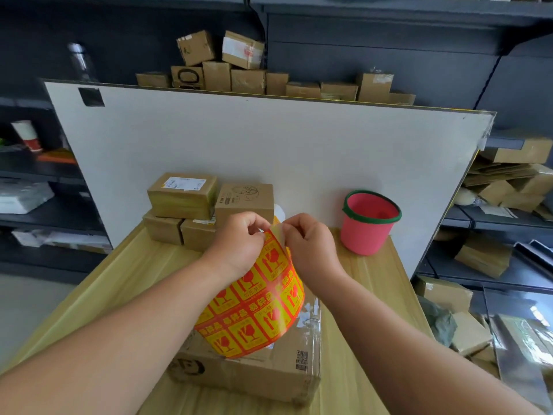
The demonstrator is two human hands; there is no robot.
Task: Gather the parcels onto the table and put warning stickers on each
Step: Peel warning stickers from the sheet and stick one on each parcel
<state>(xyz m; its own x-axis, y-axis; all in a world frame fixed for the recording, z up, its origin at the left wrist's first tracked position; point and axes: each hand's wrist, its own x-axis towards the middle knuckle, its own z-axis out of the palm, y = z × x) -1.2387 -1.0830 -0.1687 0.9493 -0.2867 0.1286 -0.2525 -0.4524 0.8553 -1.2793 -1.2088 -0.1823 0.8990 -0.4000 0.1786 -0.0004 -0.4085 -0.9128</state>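
Dark shelving point(389, 40) fills the room beyond both grips, with loose cartons on the shelves far right of the right grip. A white board point(299, 151) stands upright just beyond the grips at the far edge of the desk point(368, 295), which is pale wood-grain. Eleven parcels on the back shelf point(248, 80) show above the board's top edge.

Five parcels are on the desk. One large parcel point(254, 375) lies flat below the grips, toward the near edge. Four small parcels point(182, 196) are stacked two on two against the board, beyond and left of the left grip. One pink bucket point(366, 232) with a green rim stands right of the right grip, near the board.

One sticker sheet point(257, 304), red with yellow fragile marks, curves down from the grips over the large parcel; whether its lower edge touches the carton cannot be told.

The left grip point(239, 238) is narrow, pinching the sheet's top edge. The right grip point(311, 241) is narrow too, pinching a pale flap point(276, 232) at the sheet's top corner, just beside the left fingertips.

Bare desk lies left of the left forearm out to the slanting left edge. More lies right of the right forearm, between the bucket and the large parcel.
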